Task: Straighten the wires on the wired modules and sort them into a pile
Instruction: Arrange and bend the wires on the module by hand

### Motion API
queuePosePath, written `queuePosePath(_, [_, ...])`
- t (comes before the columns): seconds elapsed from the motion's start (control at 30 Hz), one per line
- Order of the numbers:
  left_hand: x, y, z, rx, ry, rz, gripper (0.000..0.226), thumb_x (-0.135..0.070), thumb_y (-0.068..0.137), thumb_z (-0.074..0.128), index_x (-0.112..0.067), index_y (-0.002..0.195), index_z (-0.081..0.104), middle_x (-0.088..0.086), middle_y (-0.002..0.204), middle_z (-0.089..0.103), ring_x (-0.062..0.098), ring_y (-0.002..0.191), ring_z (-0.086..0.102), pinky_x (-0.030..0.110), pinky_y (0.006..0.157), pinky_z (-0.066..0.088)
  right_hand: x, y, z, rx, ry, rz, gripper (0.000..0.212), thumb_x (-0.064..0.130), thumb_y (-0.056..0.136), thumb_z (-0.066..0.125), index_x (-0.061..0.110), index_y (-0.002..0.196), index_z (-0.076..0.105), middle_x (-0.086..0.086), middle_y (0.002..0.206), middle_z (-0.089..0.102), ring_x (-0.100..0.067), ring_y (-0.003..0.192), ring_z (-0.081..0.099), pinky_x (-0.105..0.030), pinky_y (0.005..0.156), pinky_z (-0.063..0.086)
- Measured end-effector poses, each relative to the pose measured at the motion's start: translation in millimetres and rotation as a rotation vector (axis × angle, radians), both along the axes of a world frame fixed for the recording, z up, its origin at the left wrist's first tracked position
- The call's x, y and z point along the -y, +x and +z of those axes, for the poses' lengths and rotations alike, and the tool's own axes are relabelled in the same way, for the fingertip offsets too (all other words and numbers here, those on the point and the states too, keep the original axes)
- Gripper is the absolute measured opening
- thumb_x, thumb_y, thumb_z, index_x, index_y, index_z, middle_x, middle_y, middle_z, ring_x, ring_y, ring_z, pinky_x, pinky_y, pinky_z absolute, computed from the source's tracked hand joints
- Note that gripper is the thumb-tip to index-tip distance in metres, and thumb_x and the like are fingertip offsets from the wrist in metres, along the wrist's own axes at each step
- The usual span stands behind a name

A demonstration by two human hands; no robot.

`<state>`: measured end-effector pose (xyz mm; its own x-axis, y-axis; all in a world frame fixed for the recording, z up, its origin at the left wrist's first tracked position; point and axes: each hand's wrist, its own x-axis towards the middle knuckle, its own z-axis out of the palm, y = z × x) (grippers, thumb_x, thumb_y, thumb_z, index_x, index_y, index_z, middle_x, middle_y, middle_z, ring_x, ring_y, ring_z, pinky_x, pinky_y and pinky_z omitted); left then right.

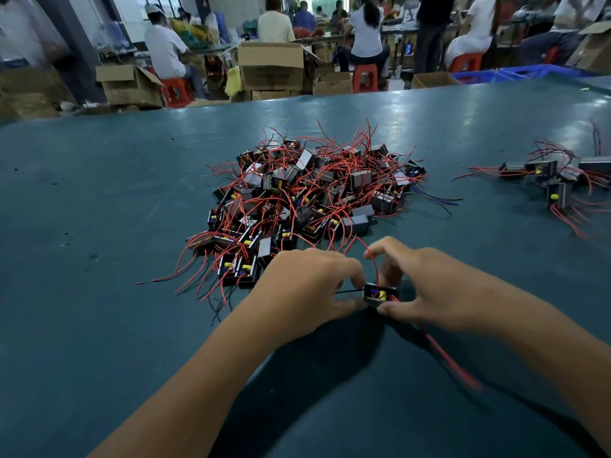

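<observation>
Black wired module [380, 295] | pinched between my left hand [309, 289] and right hand [426, 289], both grips clasping it just above the desk [99, 209] | open face up, long axis left-right | red wire [372, 259] arcs upward, another trails toward me | unsorted heap [307, 196] beyond | sorted pile [555, 183] far right.

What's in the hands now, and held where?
One wired module: left hand pinches its left end, right hand its right end.

left hand [310, 285] and right hand [426, 285] close together, fingers curled, pinching
</observation>
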<state>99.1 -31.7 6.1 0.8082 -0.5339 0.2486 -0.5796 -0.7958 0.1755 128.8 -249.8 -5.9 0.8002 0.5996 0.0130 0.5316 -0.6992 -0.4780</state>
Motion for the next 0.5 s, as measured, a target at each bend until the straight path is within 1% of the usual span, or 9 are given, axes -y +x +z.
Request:
queuePosePath(0.03, [2.6,-0.1,-1.5,0.022,0.027,0.012,0.025,-0.049,0.089,0.067,-0.03,0.104,0.063,-0.015,0.072,0.038,0.012,0.074,0.046,0.029,0.063,0.028,1.1,0.7,0.6,0.018,-0.012,-0.003,0.061,0.034,0.08,0.077,0.041,0.123,0.034,0.018,0.091,0.062,-0.006,0.088,0.06,-0.037,0.085,0.049])
queuePosePath(0.1, [5.3,0.7,-4.0,0.063,0.04,0.044,0.02,-0.046,0.09,0.064,-0.031,0.095,0.052,-0.015,0.079,0.042,0.016,0.08,0.055,0.03,0.063,0.029,5.2,3.6,2.3,0.055,-0.036,-0.008,0.058,0.029,0.083,0.075,0.038,0.125,0.035,0.02,0.092,0.06,-0.006,0.088,0.058,-0.035,0.086,0.048])
queuePosePath(0.17, [5.7,1.8,-6.4,0.088,0.052,0.076,0.027,-0.039,0.089,0.063,-0.031,0.088,0.038,-0.013,0.077,0.048,0.021,0.078,0.057,0.032,0.06,0.032,9.4,6.7,3.4,0.09,-0.081,-0.011,0.055,0.027,0.084,0.074,0.034,0.125,0.039,0.02,0.096,0.059,-0.007,0.092,0.057,-0.034,0.088,0.046])
queuePosePath(0.2, [5.1,2.5,-7.7,0.093,0.063,0.083,0.027,-0.035,0.089,0.062,-0.03,0.086,0.036,-0.011,0.075,0.052,0.022,0.075,0.057,0.032,0.059,0.033,11.5,8.6,3.6,0.112,-0.106,-0.015,0.053,0.026,0.084,0.074,0.033,0.125,0.04,0.02,0.099,0.06,-0.009,0.095,0.057,-0.034,0.09,0.045])
queuePosePath(0.3, [1.7,3.1,-7.0,0.098,0.059,0.092,0.023,-0.028,0.087,0.061,-0.029,0.085,0.038,-0.006,0.075,0.06,0.023,0.07,0.057,0.032,0.056,0.034,17.3,14.0,3.6,0.162,-0.142,-0.039,0.049,0.025,0.085,0.074,0.032,0.122,0.043,0.017,0.105,0.062,-0.011,0.101,0.057,-0.034,0.093,0.044])
queuePosePath(0.4, [-1.1,3.2,-4.9,0.066,0.027,0.1,0.025,-0.029,0.088,0.061,-0.03,0.088,0.037,-0.008,0.072,0.055,0.02,0.069,0.054,0.033,0.056,0.037,20.1,15.5,3.8,0.139,-0.117,-0.049,0.046,0.025,0.085,0.075,0.032,0.12,0.045,0.018,0.107,0.062,-0.009,0.102,0.057,-0.035,0.095,0.046])
queuePosePath(0.5, [-3.2,4.4,-4.9,-0.002,-0.006,0.096,0.025,-0.03,0.09,0.06,-0.032,0.091,0.035,-0.008,0.07,0.05,0.017,0.067,0.047,0.034,0.057,0.038,19.1,12.0,7.6,0.138,-0.073,-0.049,0.039,0.028,0.086,0.074,0.032,0.117,0.049,0.019,0.11,0.059,-0.005,0.105,0.056,-0.03,0.096,0.045])
